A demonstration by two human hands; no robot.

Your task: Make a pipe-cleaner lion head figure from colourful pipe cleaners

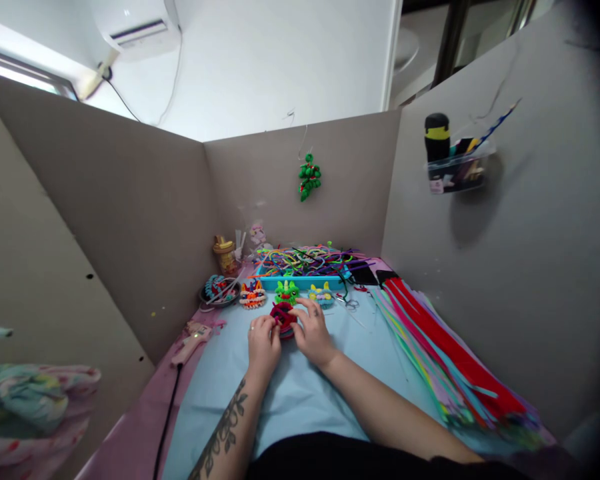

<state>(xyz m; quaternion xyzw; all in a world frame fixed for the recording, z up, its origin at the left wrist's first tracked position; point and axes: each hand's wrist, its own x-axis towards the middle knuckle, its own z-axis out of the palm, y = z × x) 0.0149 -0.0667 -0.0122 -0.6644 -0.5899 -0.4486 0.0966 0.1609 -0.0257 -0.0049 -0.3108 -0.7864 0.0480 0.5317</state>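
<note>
A round dark-red and magenta pipe cleaner piece [283, 319] is held between my two hands, low over the blue table cover. My left hand [264, 340] pinches its left edge, with the fingertips close to a magenta strand. On the other side, the fingers of my right hand [314, 330] curl around its right edge. Just behind stand three fuzzy animal heads: an orange and white one [253, 295], a green one [287, 292] and a yellow and blue one [321, 295]. The underside of the held piece is partly hidden by my fingers.
Behind the heads, a blue tray [300, 283] overflows with mixed pipe cleaners. Scissors [351, 305] lie to the right, near long bundles of pipe cleaners [445, 333]. A dark bowl [219, 293] and a corded pink tool [192, 343] are at left. Grey panels enclose the table.
</note>
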